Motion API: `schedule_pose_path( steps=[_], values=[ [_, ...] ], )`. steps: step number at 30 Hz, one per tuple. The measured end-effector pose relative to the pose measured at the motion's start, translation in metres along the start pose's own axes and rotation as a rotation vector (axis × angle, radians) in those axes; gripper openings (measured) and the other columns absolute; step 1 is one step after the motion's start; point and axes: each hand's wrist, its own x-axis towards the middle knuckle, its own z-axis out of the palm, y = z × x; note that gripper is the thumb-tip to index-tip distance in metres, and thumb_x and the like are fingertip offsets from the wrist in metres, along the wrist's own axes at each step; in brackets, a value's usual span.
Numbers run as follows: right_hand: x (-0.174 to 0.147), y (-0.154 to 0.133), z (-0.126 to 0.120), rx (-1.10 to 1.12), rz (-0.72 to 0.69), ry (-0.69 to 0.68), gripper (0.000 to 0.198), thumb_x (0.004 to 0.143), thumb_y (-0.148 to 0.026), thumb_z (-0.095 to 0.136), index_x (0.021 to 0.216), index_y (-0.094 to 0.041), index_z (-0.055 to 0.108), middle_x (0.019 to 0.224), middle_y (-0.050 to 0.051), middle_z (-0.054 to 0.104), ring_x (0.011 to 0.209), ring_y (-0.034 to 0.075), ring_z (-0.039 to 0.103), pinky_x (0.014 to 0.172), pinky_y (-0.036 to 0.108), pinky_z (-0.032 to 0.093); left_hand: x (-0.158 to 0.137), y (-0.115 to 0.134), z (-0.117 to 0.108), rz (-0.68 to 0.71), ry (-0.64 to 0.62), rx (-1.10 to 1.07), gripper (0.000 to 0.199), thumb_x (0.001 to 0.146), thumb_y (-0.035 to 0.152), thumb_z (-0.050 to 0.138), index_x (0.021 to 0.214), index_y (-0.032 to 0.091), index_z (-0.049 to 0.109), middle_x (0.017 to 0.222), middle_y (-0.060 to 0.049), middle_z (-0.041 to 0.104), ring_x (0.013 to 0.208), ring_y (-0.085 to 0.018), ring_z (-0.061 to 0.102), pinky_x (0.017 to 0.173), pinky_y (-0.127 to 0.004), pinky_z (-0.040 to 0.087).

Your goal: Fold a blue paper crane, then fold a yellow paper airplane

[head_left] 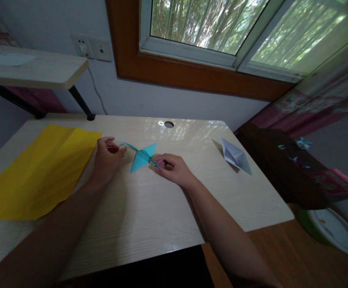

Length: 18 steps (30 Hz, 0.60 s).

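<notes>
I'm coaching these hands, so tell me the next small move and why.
I would have the left hand pinch the nearer narrow tip of the teal folded paper: the right hand seems to grip the opposite tip, while the left curls beside this one without a clear hold, so a second grip would likely steady it.

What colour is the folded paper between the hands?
Light blue, leaning turquoise; the folded paper shows best in the head view.

On desk (161,216): sheet (44,172) at left | folded paper bird (143,157) between left hand (108,156) and right hand (174,168) | paper boat (236,156) at right | shelf (38,74) behind sheet | window (200,24) beyond desk
</notes>
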Motion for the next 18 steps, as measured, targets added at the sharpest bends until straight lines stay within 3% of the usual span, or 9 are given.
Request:
schedule_pose_path(
  steps=[4,7,10,14,18],
  values=[
    [-0.002,0.002,0.006,0.101,0.020,-0.068,0.027,0.086,-0.025,0.067,0.112,-0.020,0.071,0.092,0.004,0.073,0.073,0.012,0.063,0.071,0.027,0.054,-0.003,0.010,-0.002,-0.044,-0.018,0.128,0.033,0.078,0.033,0.074,0.080,0.024,0.043,0.069,0.006,0.054,0.061,-0.014,0.058,0.061,-0.028,0.045],
    [-0.002,0.002,0.009,0.106,0.022,-0.086,0.028,0.086,-0.023,0.063,0.113,-0.019,0.071,0.093,0.005,0.075,0.075,0.012,0.065,0.073,0.028,0.055,-0.005,0.015,-0.004,-0.005,-0.074,0.238,0.028,0.084,0.036,0.068,0.071,0.023,0.046,0.065,0.004,0.056,0.062,-0.015,0.056,0.062,-0.029,0.042],
    [-0.001,0.000,0.006,-0.007,-0.006,-0.032,0.024,0.086,-0.019,0.060,0.107,-0.020,0.072,0.093,0.005,0.075,0.077,0.014,0.066,0.073,0.028,0.054,-0.007,0.014,-0.004,0.038,-0.124,0.254,0.025,0.087,0.040,0.065,0.073,0.022,0.054,0.069,0.002,0.060,0.067,-0.017,0.057,0.065,-0.030,0.043],
    [0.003,0.000,0.001,-0.214,-0.047,0.140,0.021,0.090,-0.018,0.056,0.102,-0.023,0.073,0.091,0.004,0.072,0.082,0.016,0.064,0.073,0.030,0.052,-0.009,0.011,-0.001,0.145,-0.193,0.260,0.022,0.091,0.040,0.059,0.082,0.021,0.064,0.083,-0.002,0.066,0.078,-0.019,0.062,0.074,-0.032,0.048],
    [0.005,0.009,0.000,-0.271,0.008,0.228,0.026,0.094,-0.022,0.057,0.116,-0.025,0.070,0.106,0.008,0.064,0.089,0.018,0.063,0.073,0.031,0.054,-0.013,0.014,0.002,0.279,-0.280,0.252,0.025,0.095,0.040,0.054,0.091,0.021,0.070,0.097,-0.005,0.067,0.087,-0.020,0.064,0.080,-0.033,0.052]
  ],
)
